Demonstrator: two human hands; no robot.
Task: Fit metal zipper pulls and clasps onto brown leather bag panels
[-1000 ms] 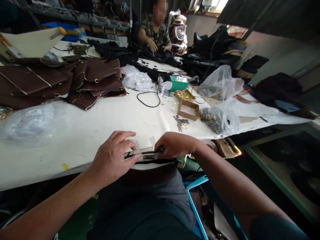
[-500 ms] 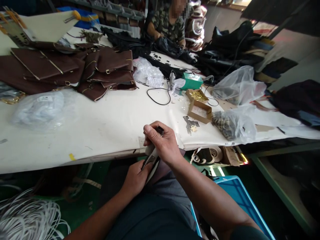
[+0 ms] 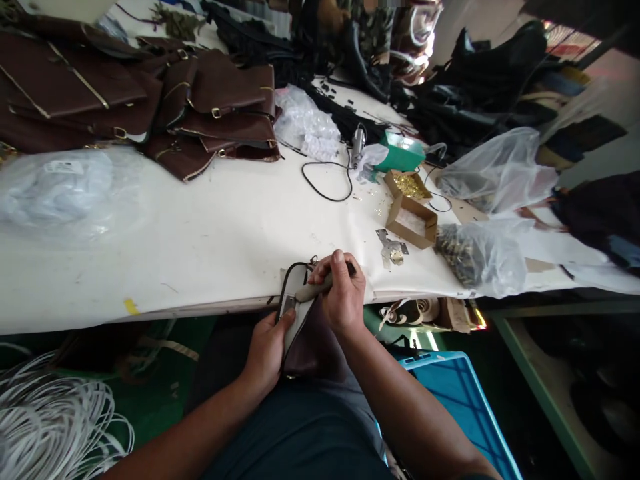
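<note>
The left hand (image 3: 266, 350) grips the edge of a brown bag (image 3: 313, 350), its thumb on a small metal plate (image 3: 289, 304). The right hand (image 3: 345, 300) is clamped around a tool (image 3: 311, 291), whose pale end points toward the plate; contact between them cannot be confirmed at this angle. The hands are near each other but apart. The bag lies over the person's lap, its upper end at the near edge of the table (image 3: 240, 227).

Beyond the right hand lie loose metal parts (image 3: 393, 251), then a carton (image 3: 411, 233), gold pieces (image 3: 411, 185) in a second carton, and a green box (image 3: 400, 158). Stacked bags (image 3: 230, 87) occupy the far left. Below the table, a blue crate (image 3: 467, 365) stands right; white strips (image 3: 60, 413) lie coiled left.
</note>
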